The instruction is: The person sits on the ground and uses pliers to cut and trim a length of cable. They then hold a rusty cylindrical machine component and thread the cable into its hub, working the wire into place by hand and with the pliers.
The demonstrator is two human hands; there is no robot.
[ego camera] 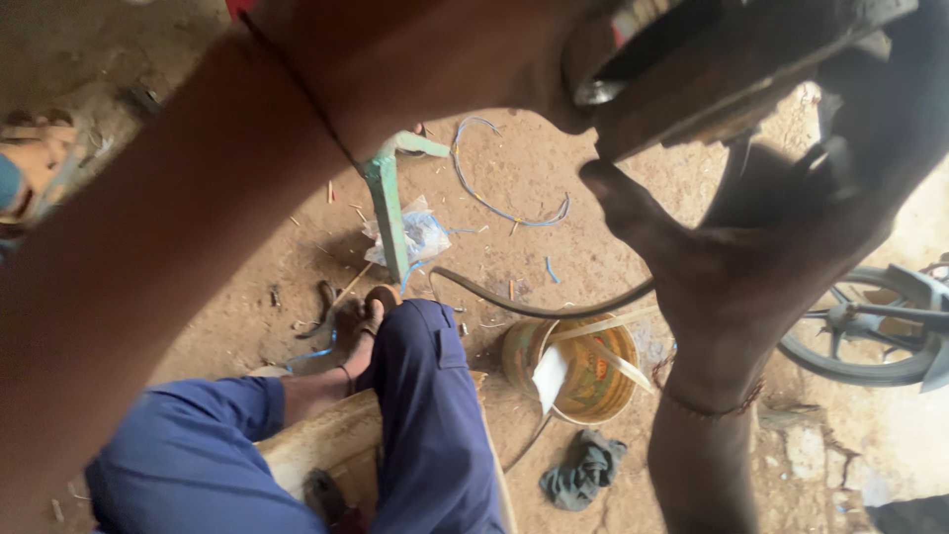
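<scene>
The right hand (732, 257) is wrapping tight around a dark metal part (682, 69) that looks heavy, rigid, best gripped underneath, while the left hand's grip is sitting out of view.

a dirt floor (534, 188) bears a round tin (583, 371), dark rag (583, 473) and blue wire (494, 203).

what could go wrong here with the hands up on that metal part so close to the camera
The right hand grips a dark metal part held high, right over the legs in blue trousers; if the grip slips, it could land on them. The left hand is hidden past its forearm, so its hold cannot be judged. Below, a curved dark hose and the open tin with loose strips lie close to the sandalled foot, an easy snag or spill.
</scene>
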